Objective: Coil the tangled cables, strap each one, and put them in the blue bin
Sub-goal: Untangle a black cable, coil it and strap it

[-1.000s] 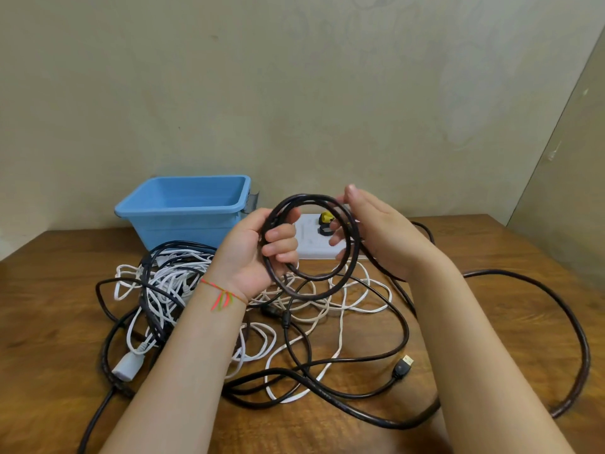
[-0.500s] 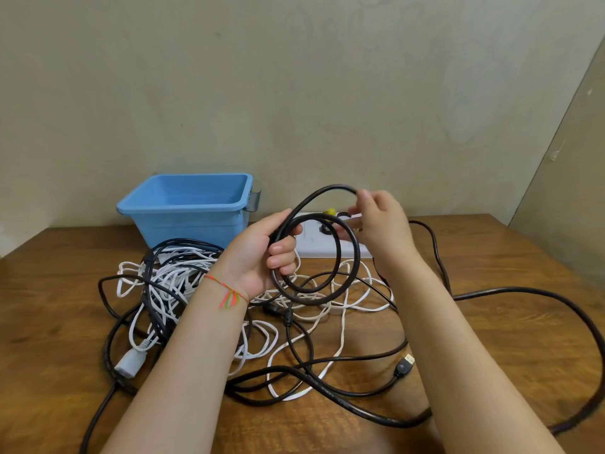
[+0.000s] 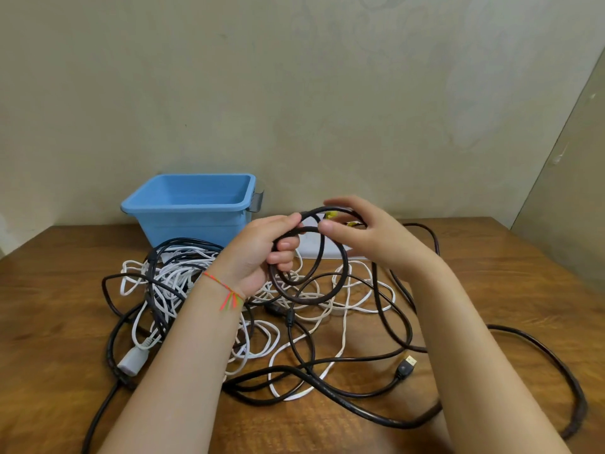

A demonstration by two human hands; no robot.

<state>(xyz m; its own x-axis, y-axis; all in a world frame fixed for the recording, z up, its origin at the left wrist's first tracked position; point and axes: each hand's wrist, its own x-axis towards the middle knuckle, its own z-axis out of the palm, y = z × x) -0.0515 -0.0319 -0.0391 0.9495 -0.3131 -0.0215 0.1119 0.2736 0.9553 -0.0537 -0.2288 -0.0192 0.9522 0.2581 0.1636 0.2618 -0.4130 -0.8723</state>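
The left hand (image 3: 262,253) gripped a black cable (image 3: 307,257) wound into a couple of loops, its fingers curled through the coil, while the right hand (image 3: 363,234) met it at the top of the loops, thumb and fingers loosely around the strand. Beneath and in front of both hands, more black and white cables (image 3: 183,283) lay tangled on the table (image 3: 55,309). The blue bin (image 3: 193,211) stood behind the left hand.

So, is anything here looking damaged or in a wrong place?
Nothing looks damaged. The left hand grips a partly wound black cable coil; the right hand guides it. The white cables still lie tangled on the wooden table. The blue plastic bin stands upright.
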